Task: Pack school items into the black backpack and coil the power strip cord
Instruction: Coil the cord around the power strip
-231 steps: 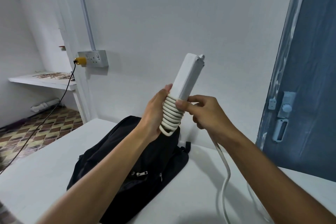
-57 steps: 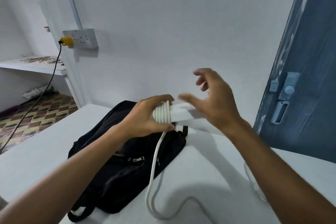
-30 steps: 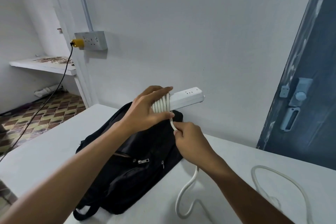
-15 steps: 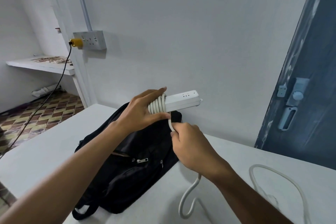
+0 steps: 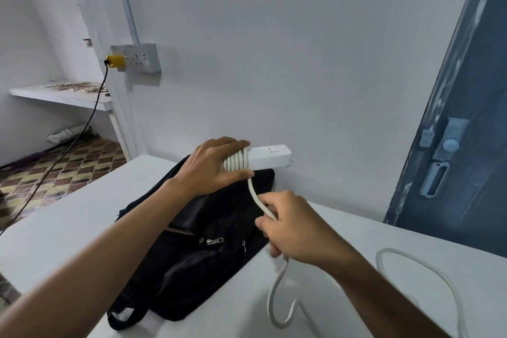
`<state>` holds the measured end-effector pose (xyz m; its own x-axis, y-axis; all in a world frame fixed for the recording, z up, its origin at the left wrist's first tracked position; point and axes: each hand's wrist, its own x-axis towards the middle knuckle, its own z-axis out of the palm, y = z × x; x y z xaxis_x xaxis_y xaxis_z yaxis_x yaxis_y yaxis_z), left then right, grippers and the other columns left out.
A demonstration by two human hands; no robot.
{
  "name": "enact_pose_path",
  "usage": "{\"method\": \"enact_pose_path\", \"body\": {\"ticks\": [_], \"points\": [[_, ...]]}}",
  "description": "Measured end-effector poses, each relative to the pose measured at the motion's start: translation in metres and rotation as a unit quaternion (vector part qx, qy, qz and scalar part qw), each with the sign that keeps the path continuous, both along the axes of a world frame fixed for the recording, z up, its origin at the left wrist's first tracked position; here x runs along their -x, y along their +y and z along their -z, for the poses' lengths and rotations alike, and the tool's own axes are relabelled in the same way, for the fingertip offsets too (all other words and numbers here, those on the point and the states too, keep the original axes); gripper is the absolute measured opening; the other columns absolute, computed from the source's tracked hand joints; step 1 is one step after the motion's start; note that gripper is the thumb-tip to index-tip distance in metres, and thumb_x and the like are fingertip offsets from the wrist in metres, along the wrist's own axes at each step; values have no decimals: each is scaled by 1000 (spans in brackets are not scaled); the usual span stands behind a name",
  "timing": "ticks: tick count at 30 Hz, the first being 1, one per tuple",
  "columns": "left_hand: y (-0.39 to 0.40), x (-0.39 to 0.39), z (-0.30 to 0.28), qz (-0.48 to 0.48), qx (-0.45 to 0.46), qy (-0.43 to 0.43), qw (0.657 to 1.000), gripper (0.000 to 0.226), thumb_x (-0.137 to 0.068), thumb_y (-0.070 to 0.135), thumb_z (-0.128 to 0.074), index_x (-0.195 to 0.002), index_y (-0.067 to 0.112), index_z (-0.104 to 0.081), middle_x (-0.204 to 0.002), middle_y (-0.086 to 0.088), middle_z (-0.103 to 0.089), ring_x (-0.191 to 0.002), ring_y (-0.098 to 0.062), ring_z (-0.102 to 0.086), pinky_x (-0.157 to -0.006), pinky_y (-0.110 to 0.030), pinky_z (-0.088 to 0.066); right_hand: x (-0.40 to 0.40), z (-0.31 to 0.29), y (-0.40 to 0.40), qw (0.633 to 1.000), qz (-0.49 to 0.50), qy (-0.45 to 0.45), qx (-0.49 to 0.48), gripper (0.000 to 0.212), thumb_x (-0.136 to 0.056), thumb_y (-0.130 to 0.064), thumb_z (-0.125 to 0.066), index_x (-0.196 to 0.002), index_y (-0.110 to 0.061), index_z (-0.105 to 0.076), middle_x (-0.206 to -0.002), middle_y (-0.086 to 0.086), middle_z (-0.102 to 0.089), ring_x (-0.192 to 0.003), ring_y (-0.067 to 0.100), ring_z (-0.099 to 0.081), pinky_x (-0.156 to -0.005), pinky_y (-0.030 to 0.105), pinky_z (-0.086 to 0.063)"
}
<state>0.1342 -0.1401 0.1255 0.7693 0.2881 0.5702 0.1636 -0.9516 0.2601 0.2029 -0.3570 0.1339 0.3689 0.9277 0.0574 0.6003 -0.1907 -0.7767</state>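
My left hand (image 5: 211,166) grips the white power strip (image 5: 270,156) level above the black backpack (image 5: 197,250), its fingers round the end wrapped with several turns of white cord (image 5: 237,160). From the wraps the cord runs down into my right hand (image 5: 290,228), which holds it in curled fingers lower and to the right. Below that hand the loose cord (image 5: 277,299) loops over the white table (image 5: 68,214) and curves off to the right. The backpack lies flat on the table with a zip pull showing.
A grey-white wall stands close behind the table. A wall socket (image 5: 137,57) with a yellow plug and a black lead is at the upper left. A blue door (image 5: 466,145) with a latch is on the right. Patterned floor tiles show at the left.
My right hand has slid down the cord, away from the strip. The strip has dropped slightly and stays level in my left hand. Earlier I held it upright.
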Motion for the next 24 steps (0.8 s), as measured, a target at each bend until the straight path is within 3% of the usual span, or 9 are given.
{"method": "enact_pose_path", "body": {"ticks": [2, 6, 8, 11, 15, 18, 21, 22, 24], "points": [[2, 3, -2, 16, -15, 56, 998, 69, -74, 70, -58, -130, 29, -58, -120, 9, -63, -106, -14, -60, -92, -40, -49, -14, -10, -3, 999, 6, 12, -33, 12, -90, -8, -56, -97, -11, -66, -75, 5, -63, -53, 10, -60, -57, 27, -56], [-3, 15, -9, 90, 80, 126, 985, 55, -78, 57, -67, -127, 37, -56, -117, 14, -63, -107, -7, -59, -92, -36, -48, -60, -45, -5, 977, 60, -65, -193, 14, -83, -3, -66, -85, -15, -74, -60, -10, -63, -51, -5, -54, -58, 9, -42], [-16, 20, -11, 137, 132, 100, 977, 54, -77, 52, -71, -125, 30, -61, -113, 10, -67, -104, -11, -62, -87, -32, -51, -79, -55, -2, 969, 44, -51, -236, 14, -79, -1, -72, -77, -15, -72, -58, -5, -64, -54, 3, -57, -60, 14, -44], [-41, 21, -9, 227, 280, 45, 932, 67, -75, 51, -73, -126, 11, -60, -109, -6, -69, -97, -18, -67, -80, -25, -52, -100, -52, 15, 972, 16, 50, -230, 15, -73, -1, -77, -70, -8, -64, -53, 3, -61, -46, 13, -47, -45, 21, -35], [-53, 12, -4, 238, 468, -104, 845, 78, -69, 49, -79, -137, 24, -49, -110, -15, -65, -98, -25, -66, -82, -30, -53, -100, -28, 42, 946, 34, 227, -227, 24, -73, 8, -55, -62, -12, -62, -45, -4, -56, -41, 11, -43, -44, 19, -29], [-57, 7, 0, 224, 590, -166, 758, 65, -81, 31, -72, -140, 19, -47, -103, -15, -66, -74, -26, -68, -53, -29, -54, -79, -4, 50, 965, 33, 141, -220, 43, -84, 11, -47, -54, -17, -59, -45, -5, -53, -37, 6, -37, -41, 20, -27], [-55, 9, 6, 205, 618, -157, 742, 62, -85, 35, -63, -140, 15, -46, -99, -25, -61, -64, -32, -63, -42, -28, -48, -64, 9, 50, 978, 64, 26, -195, 33, -85, 1, -49, -55, -11, -54, -50, -7, -51, -40, 3, -39, -49, 20, -30], [-54, 11, 6, 202, 618, -155, 744, 62, -84, 36, -63, -140, 14, -46, -99, -26, -60, -63, -32, -63, -42, -28, -48, -63, 11, 48, 979, 57, 54, -189, 29, -84, 0, -50, -57, -11, -54, -51, -6, -48, -42, 4, -37, -49, 21, -29], [-55, 14, 4, 197, 608, -144, 755, 56, -87, 33, -56, -138, 10, -48, -93, -27, -58, -54, -28, -61, -39, -25, -46, -63, 13, 46, 945, 7, 272, -181, 21, -80, -10, -55, -60, -14, -53, -56, -4, -43, -45, 7, -30, -44, 21, -23]]}}
